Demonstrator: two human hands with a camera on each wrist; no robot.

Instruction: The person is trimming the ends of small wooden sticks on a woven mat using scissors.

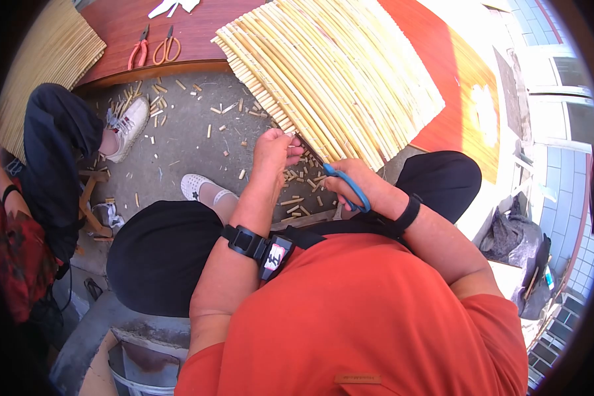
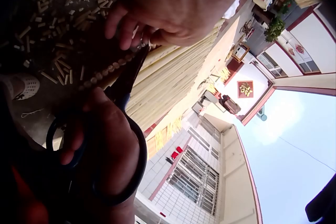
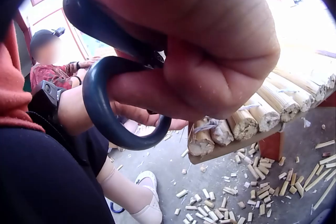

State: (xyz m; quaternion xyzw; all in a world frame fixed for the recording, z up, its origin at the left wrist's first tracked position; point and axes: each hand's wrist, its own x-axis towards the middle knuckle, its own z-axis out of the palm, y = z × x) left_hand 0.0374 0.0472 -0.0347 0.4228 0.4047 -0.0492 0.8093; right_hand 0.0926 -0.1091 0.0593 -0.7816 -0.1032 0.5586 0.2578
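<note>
A mat of pale reed stalks tied side by side [image 1: 336, 79] lies on the red-brown table, its near edge overhanging toward the person. The right hand [image 1: 360, 185] grips blue-handled scissors [image 1: 340, 177], fingers through the loops; the blades lie along the mat's near edge. At that same edge, further left, the left hand [image 1: 275, 158] has its fingers curled, with thumb and fingertips at the stalk ends. In the left wrist view the left hand [image 2: 178, 8] pinches something small there, hard to make out. Cut stalk ends [image 3: 247, 128] show beneath the right hand [image 3: 210, 50].
Red-handled pliers [image 1: 138, 53] and brown-handled scissors [image 1: 167, 49] lie on the table [image 1: 112, 23]. Short cut reed pieces [image 1: 158, 105] are scattered over the floor. Another person [image 1: 53, 178] sits at the left beside a second mat [image 1: 46, 59].
</note>
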